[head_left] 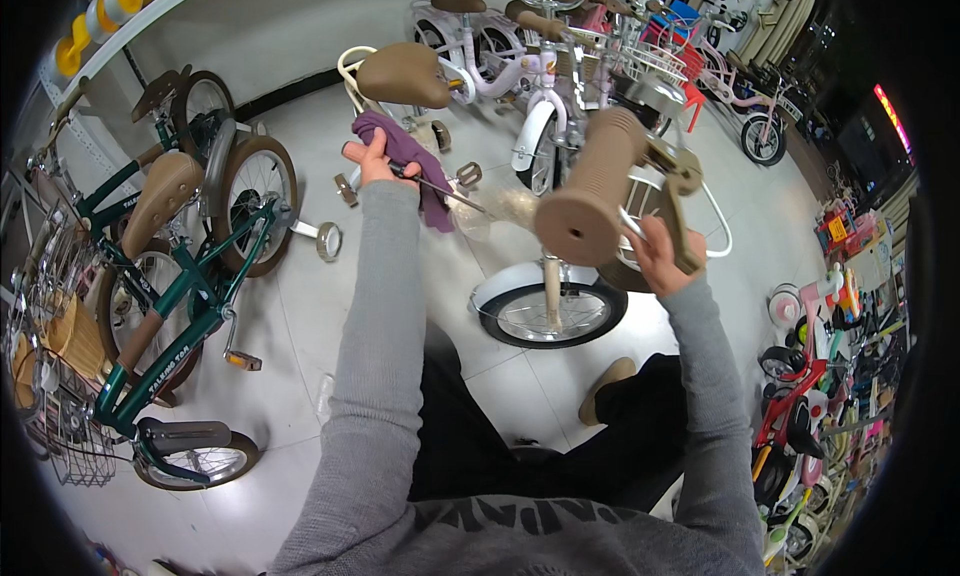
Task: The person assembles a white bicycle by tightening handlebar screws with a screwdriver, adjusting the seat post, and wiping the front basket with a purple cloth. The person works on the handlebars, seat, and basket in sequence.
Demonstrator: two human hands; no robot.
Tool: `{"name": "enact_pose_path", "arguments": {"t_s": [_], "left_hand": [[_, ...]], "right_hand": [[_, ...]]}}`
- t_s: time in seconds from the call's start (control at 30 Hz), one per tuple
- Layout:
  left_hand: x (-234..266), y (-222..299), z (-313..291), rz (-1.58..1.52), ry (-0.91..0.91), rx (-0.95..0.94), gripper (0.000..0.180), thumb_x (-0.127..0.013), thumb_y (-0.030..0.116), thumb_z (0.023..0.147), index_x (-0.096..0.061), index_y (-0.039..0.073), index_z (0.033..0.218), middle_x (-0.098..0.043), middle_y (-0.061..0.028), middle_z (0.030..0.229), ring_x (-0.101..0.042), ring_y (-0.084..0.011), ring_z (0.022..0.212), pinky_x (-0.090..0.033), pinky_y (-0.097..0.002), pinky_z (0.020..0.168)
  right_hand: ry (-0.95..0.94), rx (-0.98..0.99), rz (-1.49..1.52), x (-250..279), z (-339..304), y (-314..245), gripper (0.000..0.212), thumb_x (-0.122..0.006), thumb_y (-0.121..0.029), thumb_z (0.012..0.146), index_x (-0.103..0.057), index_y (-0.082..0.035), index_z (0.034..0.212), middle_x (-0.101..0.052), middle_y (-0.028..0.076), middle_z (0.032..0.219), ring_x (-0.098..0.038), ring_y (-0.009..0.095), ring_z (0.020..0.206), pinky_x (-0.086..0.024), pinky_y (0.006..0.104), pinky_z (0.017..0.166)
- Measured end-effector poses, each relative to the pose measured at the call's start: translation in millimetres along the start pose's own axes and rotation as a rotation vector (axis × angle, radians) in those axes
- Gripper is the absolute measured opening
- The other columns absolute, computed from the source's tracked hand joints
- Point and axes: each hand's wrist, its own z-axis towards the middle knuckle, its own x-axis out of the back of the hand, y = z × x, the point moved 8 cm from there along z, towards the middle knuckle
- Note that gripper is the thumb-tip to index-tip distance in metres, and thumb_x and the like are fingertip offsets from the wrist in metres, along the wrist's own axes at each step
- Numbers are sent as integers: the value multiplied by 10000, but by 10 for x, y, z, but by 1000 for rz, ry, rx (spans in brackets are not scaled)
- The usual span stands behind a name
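Crowding bicycles (190,266), left hand (375,161) gripping cloth (410,161)

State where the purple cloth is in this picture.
In the head view, the purple cloth is upper left of centre, held in the left hand just below the brown saddle of the small cream bicycle.

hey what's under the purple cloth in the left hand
Under the purple cloth, the left hand grips a thin metal tool whose shaft pokes out toward the handlebar grip. The cloth hides the tool's handle, so its type is unclear.
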Motion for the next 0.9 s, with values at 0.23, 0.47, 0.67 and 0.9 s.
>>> {"name": "enact_pose_path", "arguments": {"t_s": [0.23, 0.47, 0.67, 0.9], "left_hand": [[279, -413, 503, -122, 145, 113, 141, -624, 283, 878, -512, 202, 907, -572, 34, 845, -510, -122, 731, -302, -260, 450], [240, -481, 1011, -56, -36, -47, 173, -604, 366, 895, -514, 234, 961, -582, 54, 938, -521, -98, 766, -271, -242, 430], [147, -913, 1088, -10, 68, 97, 278, -665, 424, 834, -593, 204, 987, -608, 67, 940, -519, -115, 798, -221, -250, 430], [-71, -1086, 388, -122, 296, 208, 238, -700, 365, 818, -523, 255, 932, -551, 115, 926, -452, -98, 779, -220, -276, 471]], "right_hand": [[99, -109, 190, 178, -418, 553, 194, -644, -233, 819, -630, -45, 772, -561, 117, 597, -557, 306, 527, -418, 322, 476], [21, -206, 315, 8, -878, 1340, 369, -672, -158, 801, -399, -16, 598, -356, 90, 581, -374, 226, 545, -269, 358, 516], [-8, -261, 91, 247, -1055, 1619, 328, -673, -128, 773, -427, -2, 596, -370, 115, 574, -400, 272, 554, -294, 372, 519], [49, -144, -86, 401, -1149, 2063, 293, -641, -214, 833, -479, -18, 689, -446, 142, 693, -432, 313, 666, -349, 387, 610]]}}
